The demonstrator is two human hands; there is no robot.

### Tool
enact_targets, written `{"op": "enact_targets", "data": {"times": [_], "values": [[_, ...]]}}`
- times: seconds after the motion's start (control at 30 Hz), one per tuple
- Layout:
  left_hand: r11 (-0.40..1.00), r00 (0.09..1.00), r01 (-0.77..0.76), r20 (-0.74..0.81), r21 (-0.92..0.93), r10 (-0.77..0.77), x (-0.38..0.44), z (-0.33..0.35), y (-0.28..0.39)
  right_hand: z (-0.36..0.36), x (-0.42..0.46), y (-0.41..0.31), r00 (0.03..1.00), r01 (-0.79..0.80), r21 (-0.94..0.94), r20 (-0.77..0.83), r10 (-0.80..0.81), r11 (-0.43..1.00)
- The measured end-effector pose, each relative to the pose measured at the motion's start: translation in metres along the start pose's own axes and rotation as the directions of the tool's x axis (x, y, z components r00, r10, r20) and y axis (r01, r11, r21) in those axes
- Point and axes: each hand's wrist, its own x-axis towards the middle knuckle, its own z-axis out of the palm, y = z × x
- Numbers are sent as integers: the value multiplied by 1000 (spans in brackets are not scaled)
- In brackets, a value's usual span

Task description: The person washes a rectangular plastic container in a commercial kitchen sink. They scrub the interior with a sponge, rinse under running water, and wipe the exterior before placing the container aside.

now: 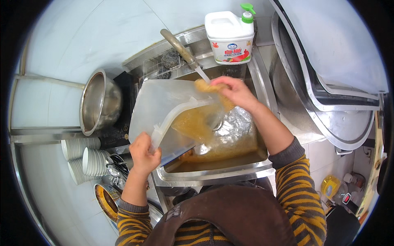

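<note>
My left hand (144, 153) grips the rim of a translucent plastic bin (163, 95), which lies tilted over a stainless steel sink (212, 176). In my right hand (235, 92) is a bunched yellow cloth (212, 86), held at the bin's far right side; both are slightly blurred. Brownish water (194, 123) shows at the bin's mouth, and more murky water stands in the sink. Behind the right hand a worn tan tube-shaped fitting (180, 49) slants down; whether the pale streak at its lower end is water, I cannot tell.
At the sink's back corner stands a white detergent jug (229, 40) with a green pump, beside a wire rack (163, 66) holding scouring pads. Left are a steel bowl (101, 101), stacked white bowls (92, 161) and utensils (115, 172). Large metal basins (289, 80) lean at right.
</note>
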Motion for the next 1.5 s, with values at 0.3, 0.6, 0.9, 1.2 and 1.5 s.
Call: {"op": "enact_targets", "data": {"times": [0.3,0.6,0.9,1.2,1.5], "values": [[987,981,-149,130,56,141,1,9,8,-22,23,87,965,-199,-423,73,252,884],[993,979,-121,165,6,118,26,8,2,14,27,-17,979,113,-24,171,-107,993],[993,968,-115,225,-1,112,66,21,24,-24,1,42,934,-133,-142,-348,76,981],[996,964,-89,253,22,80,85,30,22,51,-31,-49,728,372,-486,-375,-574,791],[998,954,-35,300,61,15,89,31,25,39,-19,-43,728,381,-464,-383,-569,800]]}}
